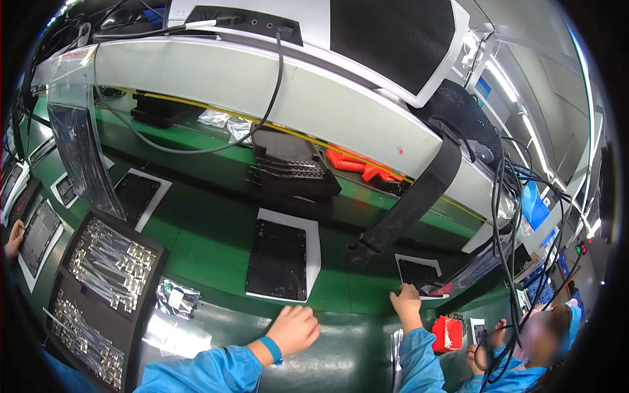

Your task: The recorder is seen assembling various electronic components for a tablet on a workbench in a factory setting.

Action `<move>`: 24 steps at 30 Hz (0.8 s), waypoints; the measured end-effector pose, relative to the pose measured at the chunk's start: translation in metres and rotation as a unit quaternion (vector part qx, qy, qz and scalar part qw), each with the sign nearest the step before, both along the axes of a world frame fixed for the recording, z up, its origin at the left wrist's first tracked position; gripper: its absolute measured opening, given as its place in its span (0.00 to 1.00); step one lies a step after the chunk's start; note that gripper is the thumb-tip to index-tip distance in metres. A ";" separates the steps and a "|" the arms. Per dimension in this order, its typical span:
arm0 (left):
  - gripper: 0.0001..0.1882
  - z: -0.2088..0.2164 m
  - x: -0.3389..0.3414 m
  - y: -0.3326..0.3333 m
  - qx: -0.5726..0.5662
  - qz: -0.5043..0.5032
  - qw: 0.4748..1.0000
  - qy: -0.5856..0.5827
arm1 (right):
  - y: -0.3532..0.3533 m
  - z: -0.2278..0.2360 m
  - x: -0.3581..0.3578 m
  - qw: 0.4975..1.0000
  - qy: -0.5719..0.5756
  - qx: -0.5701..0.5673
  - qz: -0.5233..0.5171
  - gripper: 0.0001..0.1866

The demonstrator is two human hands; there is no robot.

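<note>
My left hand (296,333), with a blue band (271,350) at its wrist, is over the near metal edge of the bench. Its fingers curl inward, and whatever is under them, if anything, is hidden. Just beyond it a flat black panel (278,259) lies on a white sheet (313,245) on the green surface. My right hand (407,305) is farther right, thumb and fingers apart, nothing visible in it. Closest to it is another dark panel (417,274) on a white backing, with its near edge just beyond the fingers.
At left, a black tray (147,314) holds many flat cables with metal ends. A clear bag (178,299) lies beside it. Overhead spans a pale beam (275,85) with a hanging cable. Black foam blocks (288,167) stand behind; a red box (447,334) and a co-worker (524,347) are at right.
</note>
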State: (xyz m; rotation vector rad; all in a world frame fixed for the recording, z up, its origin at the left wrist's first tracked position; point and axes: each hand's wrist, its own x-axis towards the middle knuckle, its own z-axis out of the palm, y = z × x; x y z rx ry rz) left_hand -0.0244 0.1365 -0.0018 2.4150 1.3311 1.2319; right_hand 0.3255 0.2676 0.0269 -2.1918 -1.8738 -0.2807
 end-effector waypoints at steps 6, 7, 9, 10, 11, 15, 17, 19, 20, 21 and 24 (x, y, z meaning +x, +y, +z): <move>0.06 -0.013 0.000 -0.002 -0.025 -0.099 0.995 0.014 | 0.030 -0.015 0.050 0.995 -0.049 -0.069 -0.059 0.18; 0.06 -0.014 0.000 -0.004 -0.040 -0.113 0.993 0.017 | 0.033 -0.019 0.050 0.995 -0.047 -0.067 -0.057 0.18; 0.06 -0.013 0.001 -0.005 -0.048 -0.116 0.992 0.022 | 0.041 -0.027 0.048 0.988 -0.124 -0.061 -0.076 0.16; 0.06 -0.014 -0.001 -0.006 -0.053 -0.115 0.992 0.023 | 0.044 -0.026 0.040 0.988 -0.122 -0.063 -0.071 0.16; 0.06 -0.015 -0.002 -0.006 -0.057 -0.117 0.991 0.024 | 0.046 -0.017 0.030 0.982 -0.122 -0.121 -0.075 0.15; 0.08 -0.015 -0.001 -0.006 -0.040 -0.122 0.992 0.019 | 0.043 -0.014 0.022 0.973 -0.185 -0.129 -0.058 0.13; 0.08 -0.014 -0.001 -0.004 -0.047 -0.122 0.991 0.016 | 0.043 -0.010 0.016 0.971 -0.193 -0.130 -0.055 0.13; 0.07 -0.014 -0.003 -0.004 -0.048 -0.121 0.991 0.024 | 0.040 -0.003 0.005 0.969 -0.202 -0.132 -0.049 0.13; 0.07 -0.014 -0.003 -0.003 -0.049 -0.118 0.991 0.031 | 0.036 0.002 -0.002 0.973 -0.210 -0.095 -0.031 0.13; 0.07 -0.013 -0.003 -0.003 -0.053 -0.118 0.991 0.032 | 0.027 0.009 -0.012 0.974 -0.217 -0.062 -0.013 0.12; 0.08 -0.010 0.000 -0.001 -0.059 -0.114 0.991 0.029 | -0.006 0.049 -0.048 0.974 -0.200 -0.097 0.041 0.14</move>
